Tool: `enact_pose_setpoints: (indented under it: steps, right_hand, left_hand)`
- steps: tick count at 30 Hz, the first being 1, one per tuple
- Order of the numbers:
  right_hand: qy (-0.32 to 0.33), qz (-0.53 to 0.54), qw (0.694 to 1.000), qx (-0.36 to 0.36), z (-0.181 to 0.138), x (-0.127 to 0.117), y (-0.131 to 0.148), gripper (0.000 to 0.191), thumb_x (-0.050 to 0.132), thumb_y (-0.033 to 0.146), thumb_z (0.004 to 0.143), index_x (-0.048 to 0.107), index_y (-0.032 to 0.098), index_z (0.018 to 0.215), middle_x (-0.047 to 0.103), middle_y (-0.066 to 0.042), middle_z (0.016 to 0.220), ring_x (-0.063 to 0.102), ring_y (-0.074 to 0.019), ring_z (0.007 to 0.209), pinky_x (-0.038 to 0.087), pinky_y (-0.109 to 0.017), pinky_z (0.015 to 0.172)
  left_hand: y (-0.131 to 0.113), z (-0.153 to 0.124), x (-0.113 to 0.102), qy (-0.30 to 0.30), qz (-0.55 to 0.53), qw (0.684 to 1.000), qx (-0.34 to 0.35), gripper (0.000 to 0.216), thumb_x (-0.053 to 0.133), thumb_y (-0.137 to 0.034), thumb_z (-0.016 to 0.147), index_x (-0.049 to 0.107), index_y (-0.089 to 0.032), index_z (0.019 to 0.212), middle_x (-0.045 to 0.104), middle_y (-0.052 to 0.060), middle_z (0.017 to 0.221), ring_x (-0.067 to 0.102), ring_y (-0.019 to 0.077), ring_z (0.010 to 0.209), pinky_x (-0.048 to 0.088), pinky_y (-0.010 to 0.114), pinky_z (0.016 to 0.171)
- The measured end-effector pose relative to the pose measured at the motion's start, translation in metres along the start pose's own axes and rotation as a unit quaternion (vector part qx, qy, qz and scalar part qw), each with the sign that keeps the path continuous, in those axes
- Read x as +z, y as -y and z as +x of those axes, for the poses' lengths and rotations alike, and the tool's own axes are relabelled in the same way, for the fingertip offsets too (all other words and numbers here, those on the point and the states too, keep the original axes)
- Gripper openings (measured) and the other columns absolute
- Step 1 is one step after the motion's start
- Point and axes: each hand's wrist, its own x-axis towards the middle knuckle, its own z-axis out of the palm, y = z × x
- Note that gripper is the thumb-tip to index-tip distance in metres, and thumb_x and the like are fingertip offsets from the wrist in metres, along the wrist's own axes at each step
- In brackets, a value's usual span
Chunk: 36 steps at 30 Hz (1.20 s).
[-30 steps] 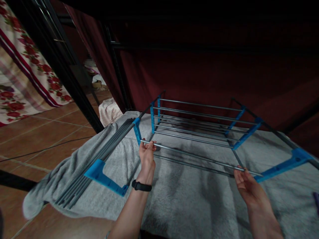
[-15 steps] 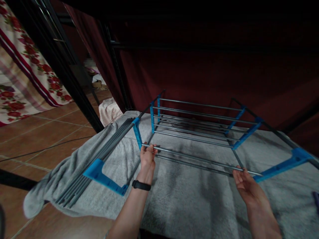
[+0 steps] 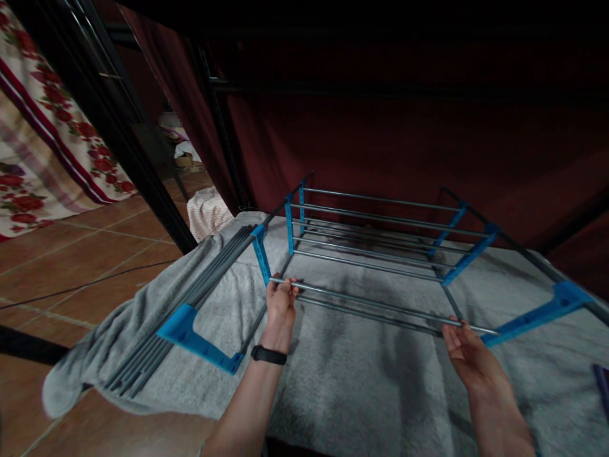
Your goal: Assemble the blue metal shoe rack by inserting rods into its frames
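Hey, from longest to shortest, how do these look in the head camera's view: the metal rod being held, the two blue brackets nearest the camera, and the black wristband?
1. Held metal rod
2. Near left blue bracket and near right blue bracket: too alike to rank
3. Black wristband

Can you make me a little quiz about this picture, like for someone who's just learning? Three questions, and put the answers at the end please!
1. True or false: the left grip and the right grip are on two different rods.
2. What colour are the brackets?
A) red
B) blue
C) yellow
3. Fill in the missing word: the black wristband is on the ____ wrist.

Key:
1. False; both are on the same metal rod.
2. B
3. left
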Motion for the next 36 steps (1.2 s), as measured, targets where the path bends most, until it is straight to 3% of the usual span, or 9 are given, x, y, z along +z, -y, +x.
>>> enact_pose_setpoints:
  steps: [13, 23, 29, 32, 36]
  right_hand:
    - [0.000, -0.013, 1.000, 0.001, -0.003, 0.005, 0.001, 0.011, 0.063, 0.012, 0.083, 0.066, 0.020, 0.076, 0.070, 0.001, 0.083, 0.069, -0.0094, 0.082, 0.061, -0.021, 0.078]
    - [0.018, -0.020, 0.999, -0.020, -0.003, 0.003, 0.000, 0.014, 0.066, 0.008, 0.076, 0.062, 0.020, 0.071, 0.068, 0.002, 0.085, 0.069, -0.0099, 0.085, 0.060, -0.024, 0.081]
    - [0.016, -0.052, 0.998, -0.020, -0.004, 0.001, 0.000, 0.006, 0.066, 0.015, 0.076, 0.062, 0.020, 0.077, 0.067, -0.001, 0.084, 0.069, -0.0116, 0.082, 0.060, -0.025, 0.080]
    - [-0.008, -0.083, 0.996, -0.042, -0.003, -0.007, 0.003, 0.010, 0.068, 0.020, 0.072, 0.059, 0.019, 0.077, 0.066, -0.003, 0.082, 0.068, -0.0148, 0.078, 0.061, -0.028, 0.074]
    - [-0.085, -0.090, 0.984, -0.124, 0.004, -0.024, 0.008, 0.018, 0.067, 0.019, 0.064, 0.057, 0.019, 0.079, 0.061, 0.000, 0.077, 0.062, -0.0117, 0.065, 0.057, -0.027, 0.063]
  left_hand:
    - [0.001, -0.001, 0.002, -0.001, -0.020, 1.000, 0.006, 0.017, 0.063, -0.002, 0.073, 0.054, -0.015, 0.078, 0.059, 0.001, 0.072, 0.061, 0.0099, 0.065, 0.045, 0.017, 0.055]
    - [0.001, 0.002, 0.000, 0.003, -0.005, 1.000, 0.013, 0.019, 0.068, -0.005, 0.073, 0.053, -0.013, 0.066, 0.061, 0.002, 0.072, 0.061, 0.0084, 0.068, 0.045, 0.015, 0.058]
    - [0.001, 0.003, -0.006, 0.002, 0.038, 0.999, 0.010, 0.020, 0.071, -0.011, 0.071, 0.052, -0.014, 0.063, 0.060, 0.003, 0.068, 0.059, 0.0097, 0.063, 0.049, 0.019, 0.061]
    - [0.002, 0.007, -0.014, -0.021, 0.068, 0.997, 0.023, 0.017, 0.069, -0.013, 0.070, 0.053, -0.014, 0.065, 0.055, 0.001, 0.062, 0.055, 0.0105, 0.057, 0.048, 0.021, 0.056]
    - [-0.006, 0.017, -0.026, -0.114, 0.094, 0.984, 0.102, 0.019, 0.064, -0.007, 0.067, 0.053, -0.016, 0.079, 0.052, -0.002, 0.069, 0.050, 0.0081, 0.057, 0.040, 0.017, 0.052]
